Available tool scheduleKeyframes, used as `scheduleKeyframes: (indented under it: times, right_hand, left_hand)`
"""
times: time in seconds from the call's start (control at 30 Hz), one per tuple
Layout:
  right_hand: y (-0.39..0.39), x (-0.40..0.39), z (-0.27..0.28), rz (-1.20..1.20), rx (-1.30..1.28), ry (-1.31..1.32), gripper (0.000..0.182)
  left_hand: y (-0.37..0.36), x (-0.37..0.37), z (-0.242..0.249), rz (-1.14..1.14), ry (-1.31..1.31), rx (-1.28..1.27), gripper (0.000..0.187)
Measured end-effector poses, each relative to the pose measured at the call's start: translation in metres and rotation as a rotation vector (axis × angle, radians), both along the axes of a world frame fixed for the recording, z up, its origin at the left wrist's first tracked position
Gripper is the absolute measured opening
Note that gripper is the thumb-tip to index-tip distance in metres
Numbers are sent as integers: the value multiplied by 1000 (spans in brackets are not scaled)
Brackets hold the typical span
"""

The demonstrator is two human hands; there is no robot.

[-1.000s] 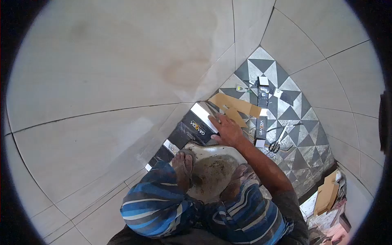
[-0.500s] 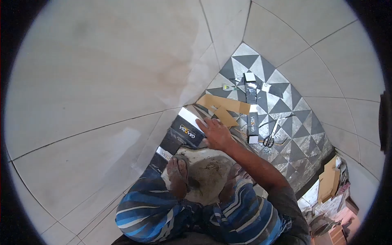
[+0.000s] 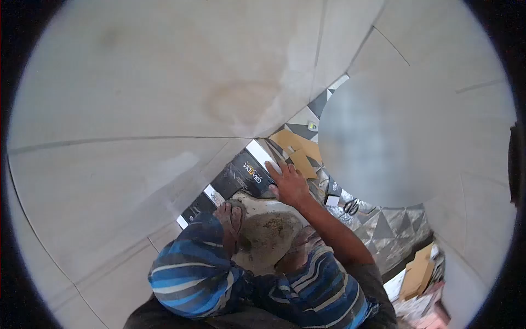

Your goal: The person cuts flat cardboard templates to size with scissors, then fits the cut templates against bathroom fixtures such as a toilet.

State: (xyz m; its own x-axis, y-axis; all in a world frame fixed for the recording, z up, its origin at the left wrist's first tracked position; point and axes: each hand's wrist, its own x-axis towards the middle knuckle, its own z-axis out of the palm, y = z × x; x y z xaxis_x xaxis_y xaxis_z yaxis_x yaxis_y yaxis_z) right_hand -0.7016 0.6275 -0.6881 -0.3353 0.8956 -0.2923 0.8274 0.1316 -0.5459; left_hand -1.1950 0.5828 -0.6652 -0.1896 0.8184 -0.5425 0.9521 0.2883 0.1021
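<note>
My right hand [image 3: 289,182] lies with its fingers spread on a black cardboard piece [image 3: 241,175] lettered "GRANDIA", near its white end strip. A second printed black piece [image 3: 197,208] continues from it along the wall, beside my bare foot [image 3: 228,219]. Tan cardboard pieces [image 3: 302,164] lie just beyond my hand. Right of the hand, the scissors [image 3: 351,207] rest on the floor, partly hidden. My left hand is out of view.
A large blurred pale disc [image 3: 383,137] hides much of the patterned floor [image 3: 402,223]. Beige tiled walls [image 3: 137,82] meet at the far corner. A whitish, dirt-stained basin [image 3: 268,236] is between my feet. More tan cardboard [image 3: 417,274] lies at lower right.
The view has shifted and turned slightly. A blurred pale disc now covers much of the floor at right. My right hand stays on the black cardboard.
</note>
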Motion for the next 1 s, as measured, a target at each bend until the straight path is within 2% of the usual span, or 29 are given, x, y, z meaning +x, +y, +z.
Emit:
scheduleKeyframes:
  times: [0.13, 0.23, 0.3, 0.33, 0.47, 0.57, 0.63, 0.73, 0.87, 0.9, 0.93, 0.97, 1.0]
  right_hand:
    - [1, -1, 0, 40, -63, -21, 84]
    - [1, 2, 2, -1, -85, -17, 89]
    - [0, 11, -3, -70, -70, 130, 95]
    - [-4, 15, -11, -94, 76, 151, 98]
    - [-12, 31, -21, -150, -11, 118, 98]
    - [-20, 36, -25, -171, 80, 184, 91]
    - [-21, 33, -28, -165, 158, 231, 79]
    - [-21, 25, -30, -236, 34, 236, 70]
    - [-22, 18, -46, -202, 170, 143, 68]
    - [-23, 20, -55, -190, 245, 148, 67]
    - [-24, 20, -63, -170, 319, 167, 67]
    - [-24, 20, -67, -178, 244, 165, 68]
    - [-23, 20, -55, -207, 245, 294, 70]
  left_hand:
    - [-48, 12, 0, 93, 40, 31, 42]
    - [-84, 13, -11, 147, 67, 37, 42]
    - [-101, 22, -22, 165, 75, 26, 42]
    - [-110, 25, -29, 170, 78, 20, 43]
    - [-137, 32, -51, 169, 105, -1, 43]
    - [-142, 32, -61, 147, 139, -9, 43]
    - [-141, 27, -64, 127, 169, -12, 43]
    - [-137, 32, -48, 99, 214, -20, 44]
    - [-143, 15, -41, 89, 294, -29, 44]
    - [-181, -46, -111, 97, 324, -31, 44]
    - [-187, -51, -123, 447, 151, -57, 47]
    - [-189, -46, -133, 800, -22, -63, 51]
    - [-168, -5, -52, 567, -80, -90, 43]
